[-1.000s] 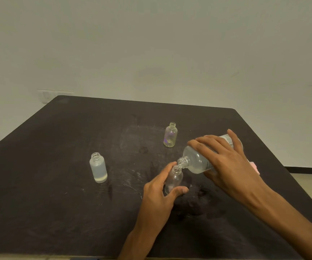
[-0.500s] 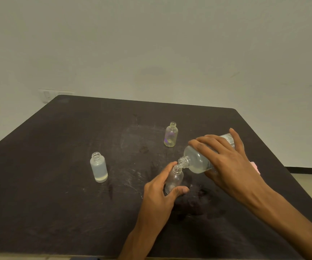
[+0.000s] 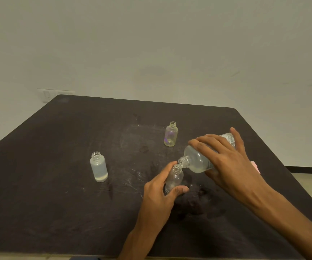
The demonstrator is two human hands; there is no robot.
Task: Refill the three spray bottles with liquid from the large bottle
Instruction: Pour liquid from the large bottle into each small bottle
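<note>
Pouring under way right of centre in the frame: large bottle (image 3: 198, 162) tipped nearly flat, right hand (image 3: 226, 162) wrapped over it, fingers curled round the body, mouth touching the rim of the small clear bottle (image 3: 174, 180). Left hand (image 3: 160, 192) clamped on that bottle, thumb in front, fingers behind, base on the dark table (image 3: 57, 203). Best done slowly: keep mouth over mouth, raise the base little by little, hold the small bottle upright, stop short of the neck. Still to check: frosted bottle (image 3: 98, 168) at left centre, tinted bottle (image 3: 171, 135) above centre, both uncapped. Wet patches near the hands suggest spill risk.
</note>
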